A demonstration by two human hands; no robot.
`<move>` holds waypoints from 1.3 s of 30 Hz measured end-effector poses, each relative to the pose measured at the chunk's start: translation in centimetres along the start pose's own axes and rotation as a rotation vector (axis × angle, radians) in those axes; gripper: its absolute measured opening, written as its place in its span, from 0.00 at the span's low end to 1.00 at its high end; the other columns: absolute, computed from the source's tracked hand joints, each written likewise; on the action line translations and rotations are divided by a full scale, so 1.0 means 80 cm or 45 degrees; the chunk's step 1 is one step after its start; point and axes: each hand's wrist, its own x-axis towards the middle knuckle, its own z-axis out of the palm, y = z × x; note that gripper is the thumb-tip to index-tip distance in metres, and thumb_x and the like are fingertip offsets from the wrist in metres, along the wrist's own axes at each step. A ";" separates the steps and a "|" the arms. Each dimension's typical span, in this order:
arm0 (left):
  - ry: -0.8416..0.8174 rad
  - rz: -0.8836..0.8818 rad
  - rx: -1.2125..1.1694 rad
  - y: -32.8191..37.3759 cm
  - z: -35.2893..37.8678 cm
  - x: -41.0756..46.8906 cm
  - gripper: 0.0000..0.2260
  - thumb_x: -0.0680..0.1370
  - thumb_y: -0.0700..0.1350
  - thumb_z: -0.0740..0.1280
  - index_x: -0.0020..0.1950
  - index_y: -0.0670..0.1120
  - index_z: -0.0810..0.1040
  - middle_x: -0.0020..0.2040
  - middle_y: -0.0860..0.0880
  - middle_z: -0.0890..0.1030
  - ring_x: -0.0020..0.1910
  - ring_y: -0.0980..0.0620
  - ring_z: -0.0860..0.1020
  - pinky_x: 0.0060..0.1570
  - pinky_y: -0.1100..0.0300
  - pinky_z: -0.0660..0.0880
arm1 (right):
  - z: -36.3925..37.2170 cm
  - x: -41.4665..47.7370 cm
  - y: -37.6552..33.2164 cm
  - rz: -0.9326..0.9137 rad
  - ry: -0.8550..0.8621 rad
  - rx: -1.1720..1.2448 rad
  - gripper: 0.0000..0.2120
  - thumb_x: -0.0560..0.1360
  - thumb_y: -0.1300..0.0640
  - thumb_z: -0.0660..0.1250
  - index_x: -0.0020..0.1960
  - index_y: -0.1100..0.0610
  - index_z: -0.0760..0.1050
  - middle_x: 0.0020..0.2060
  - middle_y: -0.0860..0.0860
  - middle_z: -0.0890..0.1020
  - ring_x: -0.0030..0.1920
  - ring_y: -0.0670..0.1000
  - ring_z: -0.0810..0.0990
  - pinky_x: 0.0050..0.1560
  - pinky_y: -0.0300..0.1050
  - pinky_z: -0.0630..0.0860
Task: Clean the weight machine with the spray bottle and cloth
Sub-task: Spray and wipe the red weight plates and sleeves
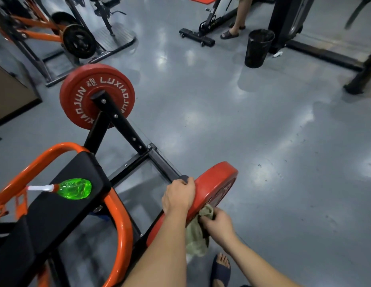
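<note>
left hand [178, 195]: fingers curled over the top rim of the near red plate [213, 185], solid grip
right hand [218, 223]: fingers bunched tight on the cloth [196, 235], holding it against the plate's outer face
cloth: olive-ish, crumpled, loose end dangling below the hand
spray bottle [74, 188]: green, lying on the black pad [56, 212], nozzle pointing left, well apart from both hands
weight machine [122, 125]: black bar, far red plate [81, 96] at its back end

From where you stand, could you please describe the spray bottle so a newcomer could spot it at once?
Find the orange-framed weight machine at lower left, then its black pad. The spray bottle lies on its side on that pad, white nozzle pointing left. It is the only bright green thing; the plates nearby are red.
</note>
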 end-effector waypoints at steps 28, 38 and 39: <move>-0.029 -0.045 -0.012 0.006 -0.010 -0.005 0.20 0.80 0.58 0.57 0.43 0.48 0.82 0.36 0.53 0.77 0.38 0.52 0.73 0.44 0.55 0.69 | -0.005 0.057 0.010 0.319 0.291 0.353 0.13 0.79 0.49 0.59 0.60 0.53 0.74 0.51 0.55 0.84 0.53 0.58 0.83 0.57 0.53 0.79; -0.016 -0.051 -0.036 0.007 -0.011 -0.009 0.19 0.80 0.58 0.57 0.42 0.49 0.82 0.36 0.53 0.77 0.35 0.56 0.71 0.44 0.55 0.69 | -0.043 0.067 -0.012 0.404 0.506 0.708 0.21 0.67 0.38 0.64 0.51 0.51 0.79 0.44 0.53 0.86 0.46 0.57 0.85 0.53 0.60 0.82; -0.014 -0.051 -0.037 0.007 -0.011 -0.009 0.19 0.80 0.58 0.57 0.43 0.49 0.82 0.36 0.53 0.77 0.34 0.57 0.70 0.44 0.55 0.69 | -0.041 0.064 -0.021 0.398 0.539 0.663 0.22 0.68 0.37 0.62 0.54 0.51 0.77 0.46 0.54 0.85 0.48 0.58 0.84 0.55 0.60 0.81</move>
